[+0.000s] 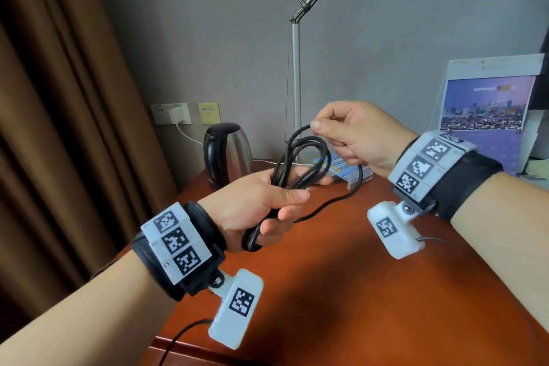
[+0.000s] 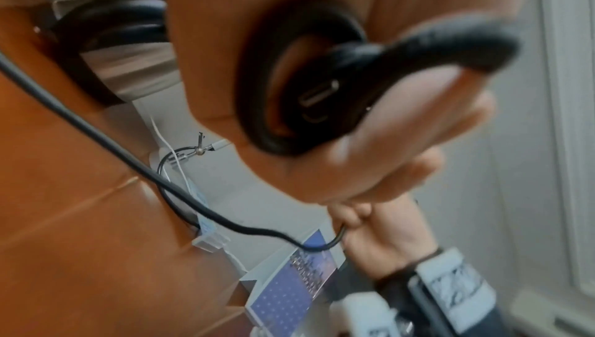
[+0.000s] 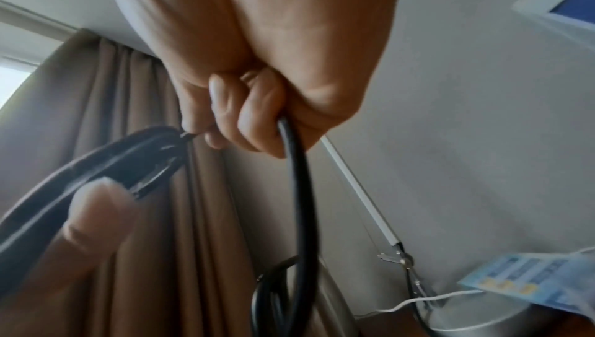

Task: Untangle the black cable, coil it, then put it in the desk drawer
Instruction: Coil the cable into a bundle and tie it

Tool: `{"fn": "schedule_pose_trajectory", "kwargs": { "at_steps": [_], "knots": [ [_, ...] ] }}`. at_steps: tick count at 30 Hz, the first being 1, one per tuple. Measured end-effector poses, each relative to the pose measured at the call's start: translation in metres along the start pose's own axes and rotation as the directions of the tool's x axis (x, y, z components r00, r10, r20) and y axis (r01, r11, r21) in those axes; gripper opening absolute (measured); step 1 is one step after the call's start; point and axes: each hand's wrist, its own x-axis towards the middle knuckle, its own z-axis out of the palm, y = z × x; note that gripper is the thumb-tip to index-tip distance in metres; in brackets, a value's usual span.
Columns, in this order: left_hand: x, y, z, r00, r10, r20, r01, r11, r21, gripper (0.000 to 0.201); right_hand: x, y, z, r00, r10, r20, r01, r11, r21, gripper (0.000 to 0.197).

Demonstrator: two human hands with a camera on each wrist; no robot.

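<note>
Grey wall (image 1: 208,24), brown curtain (image 1: 59,98), wooden desk (image 1: 356,276)

Hotel rm: kettle (image 1: 227,153), desk (image 1: 371,276), curtain (image 1: 59,128)

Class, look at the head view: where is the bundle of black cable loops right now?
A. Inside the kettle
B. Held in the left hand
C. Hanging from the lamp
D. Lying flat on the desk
B: the left hand grips the looped black cable above the desk, while the right hand pinches one strand.
</note>
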Motion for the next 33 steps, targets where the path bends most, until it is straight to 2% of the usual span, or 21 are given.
{"fn": "schedule_pose_trajectory", "kwargs": {
  "at_steps": [3,6,9,10,13,15,19,22,24,27,30,33],
  "knots": [
    [0.004,0.004,0.01,0.998,0.042,-0.048,-0.038,0.996,0.084,0.031,0.004,-0.009,0.012,0.999,0.047,-0.003,-0.047,0.996,-0.07,0.015],
    [0.007,0.012,0.011,0.98,0.098,-0.171,-0.087,0.994,0.072,0.014,-0.001,-0.018,0.019,0.988,0.138,0.069,-0.141,0.99,0.028,0.029],
    [0.011,0.012,0.007,0.967,0.107,-0.23,-0.091,0.993,0.08,0.029,-0.003,-0.024,0.014,0.959,0.207,0.195,-0.235,0.962,0.136,0.064],
    [0.011,0.012,0.006,0.967,0.1,-0.235,-0.082,0.993,0.082,0.032,-0.002,-0.024,0.012,0.958,0.191,0.212,-0.216,0.971,0.104,0.064],
    [0.011,0.011,0.005,0.979,0.055,-0.195,-0.036,0.994,0.099,0.009,-0.004,-0.024,0.011,0.968,0.066,0.241,-0.032,0.989,-0.142,0.022],
    [0.008,0.01,0.003,0.99,0.015,-0.139,-0.004,0.997,0.08,0.004,-0.005,-0.025,0.011,0.968,0.031,0.249,0.026,0.974,-0.223,0.007],
    [0.004,0.009,-0.001,0.998,-0.024,-0.061,0.017,0.994,-0.109,0.009,-0.004,-0.027,0.007,0.962,-0.061,0.265,0.157,0.919,-0.36,0.006],
    [0.001,0.009,-0.002,1.0,0.006,-0.023,-0.011,0.974,-0.228,0.014,-0.004,-0.027,0.009,0.968,-0.081,0.237,0.17,0.908,-0.384,0.01],
    [0.001,0.01,-0.002,0.998,0.053,0.032,-0.039,0.943,-0.33,0.012,-0.002,-0.022,0.013,0.982,-0.068,0.175,0.113,0.958,-0.265,0.019],
    [0.004,0.015,0.0,0.99,0.134,0.047,-0.104,0.91,-0.401,0.012,-0.003,-0.011,0.023,0.998,0.007,0.062,-0.014,0.994,0.107,0.038],
    [0.008,0.024,0.002,0.988,0.151,0.041,-0.119,0.897,-0.425,0.028,-0.01,0.0,0.038,0.993,0.101,0.065,-0.118,0.916,0.382,0.051],
    [0.007,0.033,0.003,0.981,0.169,0.092,-0.095,0.842,-0.531,0.036,-0.018,0.014,0.05,0.984,0.148,0.097,-0.177,0.85,0.496,0.048]
  ]
}}
